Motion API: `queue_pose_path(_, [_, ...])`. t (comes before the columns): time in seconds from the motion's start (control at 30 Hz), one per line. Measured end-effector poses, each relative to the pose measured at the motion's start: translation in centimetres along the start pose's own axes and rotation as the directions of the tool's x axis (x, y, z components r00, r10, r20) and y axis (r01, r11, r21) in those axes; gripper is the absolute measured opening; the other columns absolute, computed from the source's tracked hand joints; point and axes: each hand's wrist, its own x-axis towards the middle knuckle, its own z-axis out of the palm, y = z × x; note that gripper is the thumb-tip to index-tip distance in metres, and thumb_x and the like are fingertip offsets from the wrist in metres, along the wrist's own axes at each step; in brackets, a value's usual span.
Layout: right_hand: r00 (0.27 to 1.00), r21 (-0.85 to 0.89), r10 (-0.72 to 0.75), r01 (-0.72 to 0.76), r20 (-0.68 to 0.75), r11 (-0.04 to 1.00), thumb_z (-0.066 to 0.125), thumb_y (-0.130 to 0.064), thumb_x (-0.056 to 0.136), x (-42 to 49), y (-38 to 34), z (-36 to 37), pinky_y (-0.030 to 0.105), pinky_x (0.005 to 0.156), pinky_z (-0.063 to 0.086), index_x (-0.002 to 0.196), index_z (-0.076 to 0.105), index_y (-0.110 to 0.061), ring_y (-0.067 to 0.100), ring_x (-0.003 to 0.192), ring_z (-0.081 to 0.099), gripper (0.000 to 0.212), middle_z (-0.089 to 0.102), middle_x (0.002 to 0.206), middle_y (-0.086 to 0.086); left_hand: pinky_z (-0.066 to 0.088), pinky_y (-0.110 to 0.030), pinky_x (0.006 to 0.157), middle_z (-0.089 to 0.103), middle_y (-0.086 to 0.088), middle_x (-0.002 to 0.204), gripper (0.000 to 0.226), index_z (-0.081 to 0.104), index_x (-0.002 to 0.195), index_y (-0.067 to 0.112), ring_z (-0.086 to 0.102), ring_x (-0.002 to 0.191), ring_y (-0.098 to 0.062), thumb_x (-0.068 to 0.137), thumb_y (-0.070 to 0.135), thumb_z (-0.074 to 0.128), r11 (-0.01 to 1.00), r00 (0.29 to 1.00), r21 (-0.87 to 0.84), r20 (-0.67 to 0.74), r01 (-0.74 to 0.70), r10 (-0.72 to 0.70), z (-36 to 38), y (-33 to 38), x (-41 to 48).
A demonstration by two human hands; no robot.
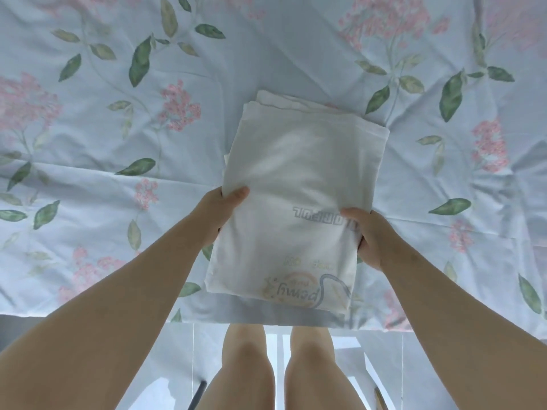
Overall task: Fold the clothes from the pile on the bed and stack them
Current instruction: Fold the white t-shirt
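Note:
A folded white garment (296,179) with faint printed lettering and a round logo near its close end is held over the bed, its near end lifted above the bed's front edge. My left hand (220,213) grips its left side, thumb on top and fingers underneath. My right hand (370,235) grips its right side the same way. Folded white layers (284,102) show at the far end of the garment; whether they belong to a separate folded piece lying beneath cannot be told. No unfolded pile is in view.
The bed is covered by a pale blue sheet (118,137) printed with pink flowers and green leaves, wrinkled in places. Its front edge (88,316) runs across the lower frame. Below it are my bare legs (245,365) and a pale tiled floor.

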Motion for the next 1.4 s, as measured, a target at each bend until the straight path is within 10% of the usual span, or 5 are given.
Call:
queue_pose_path(0.4, [0.842,0.170,-0.531,0.512,0.093,0.842,0.056,-0.010,0.089,-9.9,-12.5,1.7,0.031,0.082,0.050,0.093,0.063,-0.009,0.021,0.088,0.065,0.008,0.064,0.084,0.000,0.047,-0.031,0.096,0.067,0.003,0.109,0.021,0.065,0.097,0.024,0.061,0.107,-0.014,0.093,0.041,0.052,0.829,0.864,-0.241,-0.125,-0.504,0.489,-2.0,10.0,-8.9])
queue_pose_path(0.6, [0.936,-0.198,-0.353,0.348,0.014,0.916,0.059,-0.013,0.089,-8.6,-5.6,-0.6,0.018,0.062,0.036,0.090,0.061,-0.016,0.000,0.066,0.054,0.003,0.062,0.071,-0.011,0.043,-0.027,0.079,0.061,-0.008,0.091,0.032,0.061,0.076,0.019,0.055,0.085,-0.022,0.083,0.049,0.057,0.981,0.965,0.052,-0.177,-0.187,0.194,-2.8,2.4,-7.8])
queue_pose_path(0.77, [0.995,-0.304,-0.012,-0.019,-0.100,0.953,0.064,-0.012,0.086,-5.5,1.9,-2.4,0.029,0.083,0.032,0.102,0.057,-0.012,0.021,0.093,0.046,0.018,0.055,0.085,-0.002,0.033,-0.028,0.063,0.053,-0.007,0.089,0.022,0.059,0.093,0.011,0.048,0.077,-0.019,0.091,0.033,0.061,0.957,0.955,0.109,-0.158,0.269,-0.251,-2.5,-6.0,-5.7])
queue_pose_path(1.03, [0.953,-0.215,-0.142,0.085,-0.269,0.973,0.076,-0.020,0.076,-0.8,1.4,-0.3,0.039,0.087,0.050,0.121,0.046,-0.010,0.026,0.099,0.059,0.055,0.057,0.113,0.006,0.046,-0.046,0.096,0.050,-0.003,0.122,0.087,0.041,0.126,0.021,0.053,0.109,-0.028,0.056,0.058,0.075,0.989,0.942,0.007,-0.306,0.147,-0.137,-0.5,-4.1,-0.8])
queue_pose_path(1.4, [0.966,-0.206,-0.213,0.182,-0.143,0.962,0.064,-0.017,0.088,-6.0,-2.1,1.4,0.024,0.061,0.046,0.082,0.061,-0.017,0.014,0.073,0.059,0.007,0.063,0.082,-0.002,0.054,-0.044,0.079,0.069,-0.007,0.094,0.028,0.064,0.094,0.016,0.065,0.087,-0.030,0.081,0.040,0.071,0.997,0.996,0.072,-0.089,-0.014,0.021,-1.0,1.6,-3.4])
